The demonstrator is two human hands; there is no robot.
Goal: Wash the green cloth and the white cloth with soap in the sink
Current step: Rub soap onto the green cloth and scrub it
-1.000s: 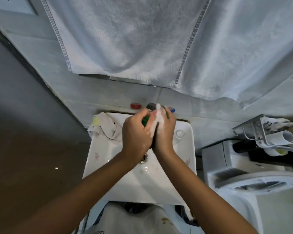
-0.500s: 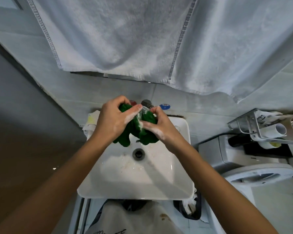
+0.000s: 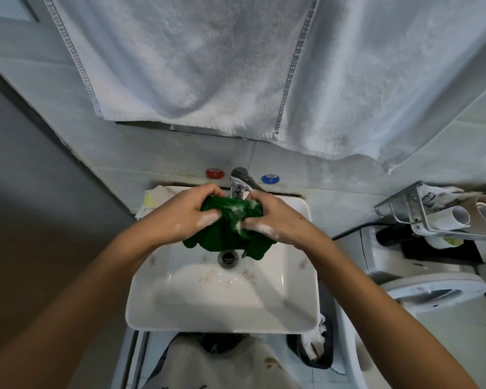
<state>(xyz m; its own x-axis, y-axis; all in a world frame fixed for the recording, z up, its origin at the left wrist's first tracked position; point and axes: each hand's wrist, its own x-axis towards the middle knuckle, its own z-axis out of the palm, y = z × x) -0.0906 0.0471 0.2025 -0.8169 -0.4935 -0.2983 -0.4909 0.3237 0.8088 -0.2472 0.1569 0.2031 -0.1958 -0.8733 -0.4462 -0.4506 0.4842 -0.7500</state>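
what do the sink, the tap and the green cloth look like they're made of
Sink: probably glazed ceramic; white, glossy, with soft highlights and a thick rounded rim. Tap: metal, likely chrome-plated; silvery and mirror-bright. Green cloth: a soft woven or knitted textile, fibre unclear; it bunches and folds between the left hand and the right hand, looks wet and carries white suds.

Dim, bluish light; the sink (image 3: 222, 310) basin gleams softly, edges bow with wide-angle distortion, corners darken.
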